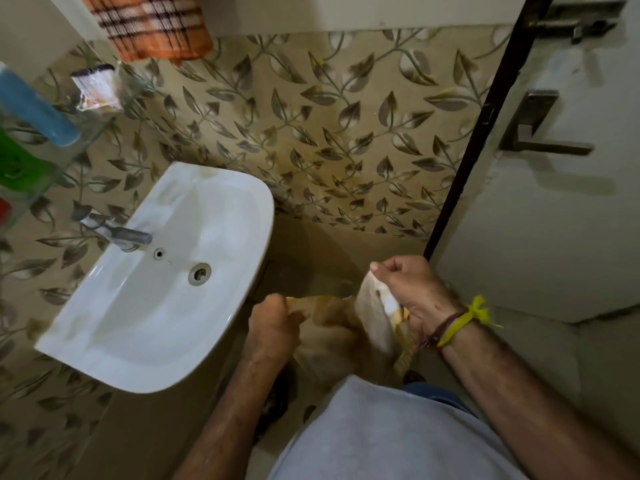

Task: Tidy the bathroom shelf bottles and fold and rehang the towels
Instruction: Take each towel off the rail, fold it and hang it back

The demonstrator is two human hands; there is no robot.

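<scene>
Both fists, left hand (273, 329) and right hand (412, 289), grip the limp, pale yellow-and-white cloth towel (349, 327) (light, floppy); corners look best for folding.

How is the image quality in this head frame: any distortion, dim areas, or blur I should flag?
Head view: strong wide-angle bending, the door frame leaning and bowed; lighting dim and warm, with the floor under the sink in deep shadow; soft sheen on the basin; the yellowish towel gripped by the left hand and right hand is smeared; the shelf bottles at the left edge are soft.

Head view — looks down, close over sink (242, 202).
</scene>
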